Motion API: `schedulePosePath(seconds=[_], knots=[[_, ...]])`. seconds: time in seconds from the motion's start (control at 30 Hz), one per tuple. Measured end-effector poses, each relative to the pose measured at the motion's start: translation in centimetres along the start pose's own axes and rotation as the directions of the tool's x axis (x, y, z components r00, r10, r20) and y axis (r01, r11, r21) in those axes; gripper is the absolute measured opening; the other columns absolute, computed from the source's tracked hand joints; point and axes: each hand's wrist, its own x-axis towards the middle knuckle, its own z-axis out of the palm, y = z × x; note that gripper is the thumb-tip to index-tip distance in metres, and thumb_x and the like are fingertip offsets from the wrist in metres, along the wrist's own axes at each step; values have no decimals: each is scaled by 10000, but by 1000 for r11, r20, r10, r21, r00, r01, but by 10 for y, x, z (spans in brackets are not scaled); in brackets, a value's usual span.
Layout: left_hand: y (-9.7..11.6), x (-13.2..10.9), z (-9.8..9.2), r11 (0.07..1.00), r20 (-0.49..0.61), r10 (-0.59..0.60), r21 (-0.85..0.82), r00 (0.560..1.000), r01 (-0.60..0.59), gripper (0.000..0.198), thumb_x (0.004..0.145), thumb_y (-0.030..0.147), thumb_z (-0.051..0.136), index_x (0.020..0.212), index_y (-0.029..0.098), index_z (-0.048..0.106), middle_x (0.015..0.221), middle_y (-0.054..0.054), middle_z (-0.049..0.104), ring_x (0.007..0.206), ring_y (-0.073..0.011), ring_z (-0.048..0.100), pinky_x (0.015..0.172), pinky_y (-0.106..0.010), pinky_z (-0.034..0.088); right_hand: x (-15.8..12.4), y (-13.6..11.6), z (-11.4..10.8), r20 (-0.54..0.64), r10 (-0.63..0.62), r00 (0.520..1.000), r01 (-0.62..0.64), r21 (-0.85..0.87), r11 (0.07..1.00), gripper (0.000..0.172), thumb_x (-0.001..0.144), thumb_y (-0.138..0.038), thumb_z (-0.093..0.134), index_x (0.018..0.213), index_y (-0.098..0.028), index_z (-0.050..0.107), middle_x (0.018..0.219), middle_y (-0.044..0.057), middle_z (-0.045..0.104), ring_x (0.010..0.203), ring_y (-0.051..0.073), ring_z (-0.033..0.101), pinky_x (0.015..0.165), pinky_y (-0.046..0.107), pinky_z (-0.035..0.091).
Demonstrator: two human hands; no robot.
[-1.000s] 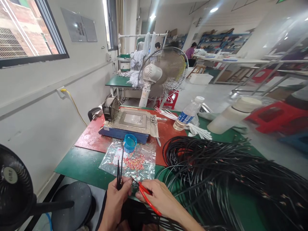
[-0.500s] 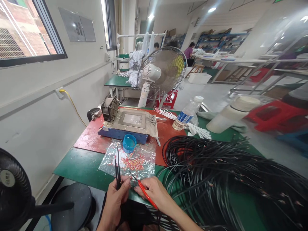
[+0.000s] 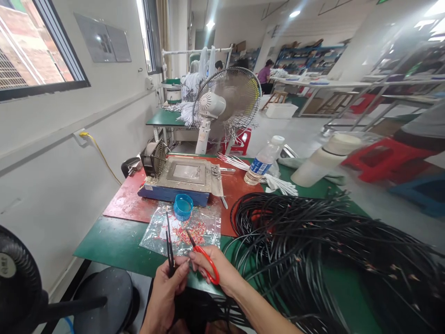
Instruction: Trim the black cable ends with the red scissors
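Note:
My left hand point(image 3: 166, 284) is closed around black tweezers point(image 3: 169, 248), whose tips point up and away from me. Its thumb and forefinger pinch something small and pale, too small to make out. Close beside it, my right hand point(image 3: 220, 269) is closed on red-handled scissors point(image 3: 208, 262), their dark blades pointing up and to the left. The fingertips of both hands almost meet. Just beyond them lies a clear plastic bag point(image 3: 149, 239) with many small red and yellow bits point(image 3: 194, 232) on it. A blue round dish point(image 3: 183, 207) stands at its far edge.
Behind the dish sits a blue-sided heating device point(image 3: 174, 193) with a small black fan point(image 3: 155, 159). A thick bundle of black cables point(image 3: 295, 227) covers the right side of the green table point(image 3: 118, 241). A water bottle point(image 3: 262, 162) and a pale flask point(image 3: 323, 160) stand behind it.
The scissors have turned in my right hand: the blades point more steeply upward and the red handle loop now shows. Both hands stay close together. The whole view has shifted slightly.

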Motion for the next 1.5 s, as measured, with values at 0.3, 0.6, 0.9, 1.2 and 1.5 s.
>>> schedulePosePath(seconds=[0.3, 0.6, 0.9, 1.2, 1.5], knots=[[1, 0, 2, 998, -30, -28, -50, 999, 26, 264, 693, 375, 714, 691, 130, 618, 474, 66, 407, 438, -49, 221, 425, -213, 141, -1, 11, 2, 18, 30, 999, -31, 44, 999, 466, 689, -572, 632, 564, -131, 550, 377, -79, 399, 307, 23, 315, 318, 154, 239], [0, -2, 1, 995, 28, -46, -83, 999, 48, 247, 719, 355, 693, 679, 128, 605, 527, 49, 439, 437, -46, 239, 422, -217, 137, 2, 3, 6, -4, 30, 1000, -29, 108, 994, 487, 687, -578, 627, 526, -129, 530, 354, -66, 414, 289, 31, 330, 307, 165, 223], [2, -2, 3, 997, 68, -23, -75, 997, 28, 268, 731, 383, 679, 659, 141, 590, 507, 51, 427, 437, -53, 247, 432, -225, 158, 3, 7, 9, 31, 135, 990, -138, 207, 969, 515, 628, -626, 636, 533, -133, 517, 338, -73, 407, 260, 26, 319, 287, 167, 199], [-1, 0, 2, 998, 79, -19, -66, 997, 24, 276, 761, 384, 648, 659, 142, 562, 516, 53, 418, 443, -55, 252, 431, -224, 165, 3, 6, 10, -11, 41, 999, -40, 127, 991, 535, 656, -647, 604, 540, -131, 525, 360, -64, 412, 286, 30, 324, 310, 168, 228], [-1, 0, 4, 998, -62, -4, -58, 998, 0, 315, 701, 430, 692, 666, 159, 537, 515, 69, 413, 442, -57, 261, 432, -212, 162, 3, 15, 3, -143, -141, 980, 75, -392, 917, 447, 678, -554, 640, 542, -144, 526, 442, -59, 379, 429, 64, 332, 420, 196, 228]])
